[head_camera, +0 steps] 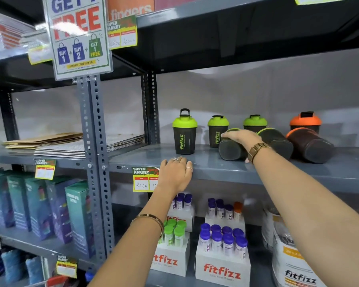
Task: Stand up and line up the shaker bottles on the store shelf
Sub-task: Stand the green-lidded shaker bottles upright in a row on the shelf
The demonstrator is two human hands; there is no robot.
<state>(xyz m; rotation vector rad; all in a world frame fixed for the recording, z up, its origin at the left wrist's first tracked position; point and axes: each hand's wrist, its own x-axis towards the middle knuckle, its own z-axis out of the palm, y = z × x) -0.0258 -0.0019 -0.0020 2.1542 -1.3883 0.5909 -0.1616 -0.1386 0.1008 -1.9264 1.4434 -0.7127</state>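
Observation:
Dark shaker bottles stand and lie on a grey metal shelf. One green-lidded bottle stands upright at the left, alone. Two more green-lidded ones and an orange-lidded one stand upright at the back. In front of them three bottles lie on their sides, bases toward me: two green-lidded and an orange-lidded one. My right hand rests over the top of the leftmost lying bottle, fingers curled on it. My left hand lies on the shelf's front edge, holding nothing.
A price tag hangs at the shelf edge by my left hand. Boxes of Fitfizz tubes fill the shelf below. Flat cardboard and sheets lie on the left bay. A perforated upright post divides the bays. A promo sign hangs above.

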